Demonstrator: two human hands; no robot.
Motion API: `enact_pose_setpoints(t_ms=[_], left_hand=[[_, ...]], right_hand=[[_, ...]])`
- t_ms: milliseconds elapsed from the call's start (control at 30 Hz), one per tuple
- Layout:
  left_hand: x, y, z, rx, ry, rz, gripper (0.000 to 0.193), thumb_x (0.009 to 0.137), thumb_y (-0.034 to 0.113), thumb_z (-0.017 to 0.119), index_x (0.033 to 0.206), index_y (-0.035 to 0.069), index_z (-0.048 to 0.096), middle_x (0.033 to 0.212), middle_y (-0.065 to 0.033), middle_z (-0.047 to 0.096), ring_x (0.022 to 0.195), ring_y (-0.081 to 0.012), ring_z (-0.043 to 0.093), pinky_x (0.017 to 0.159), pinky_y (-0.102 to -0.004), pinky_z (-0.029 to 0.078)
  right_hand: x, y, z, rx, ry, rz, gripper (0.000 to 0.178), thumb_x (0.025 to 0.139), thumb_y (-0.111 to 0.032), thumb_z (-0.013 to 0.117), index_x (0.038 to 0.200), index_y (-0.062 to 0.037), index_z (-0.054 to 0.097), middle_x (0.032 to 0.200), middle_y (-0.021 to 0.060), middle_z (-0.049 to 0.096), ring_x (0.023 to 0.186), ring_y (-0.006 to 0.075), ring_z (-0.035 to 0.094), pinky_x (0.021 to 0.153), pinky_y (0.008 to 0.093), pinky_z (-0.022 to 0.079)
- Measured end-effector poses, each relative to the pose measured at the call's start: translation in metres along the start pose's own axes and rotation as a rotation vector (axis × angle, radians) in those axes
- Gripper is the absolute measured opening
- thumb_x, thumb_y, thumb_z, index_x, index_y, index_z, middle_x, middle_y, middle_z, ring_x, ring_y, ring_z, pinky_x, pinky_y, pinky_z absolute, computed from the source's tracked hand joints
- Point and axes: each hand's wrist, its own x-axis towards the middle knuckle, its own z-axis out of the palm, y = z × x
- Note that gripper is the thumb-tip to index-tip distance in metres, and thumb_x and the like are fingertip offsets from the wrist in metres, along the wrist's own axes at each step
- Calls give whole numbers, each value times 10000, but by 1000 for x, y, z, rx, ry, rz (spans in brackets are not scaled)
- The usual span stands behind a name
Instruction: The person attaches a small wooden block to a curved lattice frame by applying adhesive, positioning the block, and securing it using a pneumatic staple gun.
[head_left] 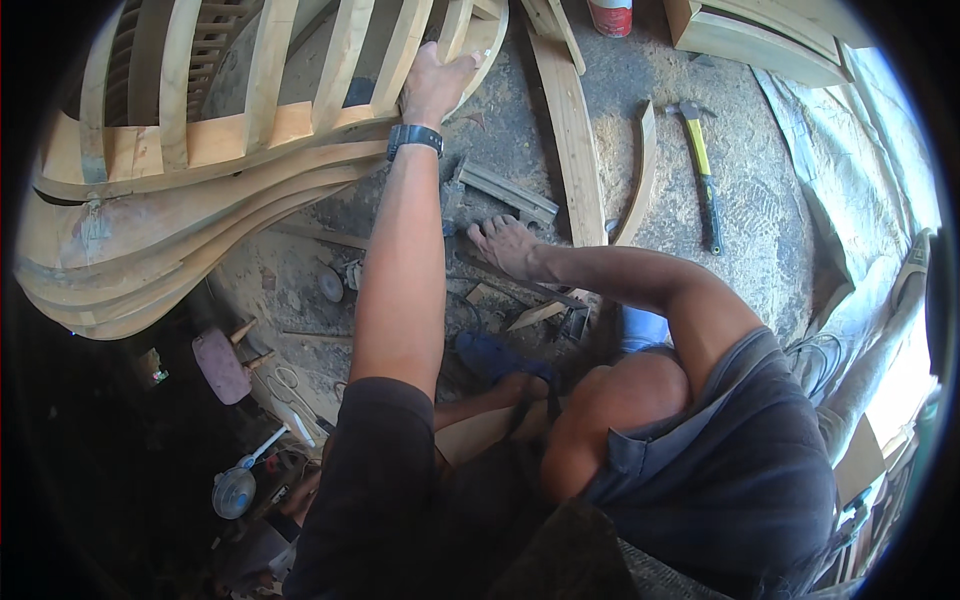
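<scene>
My left hand point(437, 85), with a dark watch above it, is closed on the end of a large curved wooden frame point(215, 135). Pale upright slats point(340, 65) stand along this frame, and its fingertips are partly hidden. Lower and to the right, my right hand point(510, 248) reaches down near the floor with its fingers apart. Just beyond it lies a grey metal tool point(505, 192) with a long flat body. A dark thin bar point(530, 280) runs beneath that hand; whether they touch, I cannot tell.
A long plank point(570, 130), a curved wood strip point(640, 175) and a hammer with a yellow and black handle point(698, 165) lie on the dusty floor. A red can point(610, 18) stands at the far side. Plastic sheeting point(820, 160) lies right, a small fan point(235, 490) lower left.
</scene>
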Motion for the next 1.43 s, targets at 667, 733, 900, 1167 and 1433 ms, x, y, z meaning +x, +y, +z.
enact_pose_setpoints(t_ms=[667,733,900,1167,1433], left_hand=[[7,-13,5,-20,53,-6,508,777,403,787,1092,9,732,996,-178,752,919,-286,722,863,-378,537],[9,-14,7,-26,48,-4,504,775,399,788,1090,8,733,988,-174,752,907,-279,723,854,-375,540],[9,-17,6,-70,35,-6,498,781,396,784,1088,7,733,983,-173,751,887,-273,725,840,-371,544],[4,-3,4,-36,33,-12,470,816,388,768,1099,14,735,1014,-177,752,934,-290,723,880,-384,532],[0,1,2,-21,54,2,462,843,379,752,1117,8,731,1036,-197,749,977,-314,722,913,-399,526]], right_hand=[[-40,19,-112,997,294,623,605,818,-151,655,1333,64,421,925,244,674,858,388,669,803,450,525],[-42,33,-117,1143,423,854,383,851,-148,656,1186,10,558,805,103,650,692,211,616,654,370,518],[-40,67,-144,1272,660,883,522,902,-524,725,723,-51,597,565,43,577,453,139,551,486,317,451],[-26,64,-180,1361,687,745,547,943,-524,682,642,-78,582,504,33,542,422,140,530,454,310,413],[-23,71,-219,1331,627,683,569,978,-558,609,724,-49,605,480,59,531,416,147,521,462,331,441]])
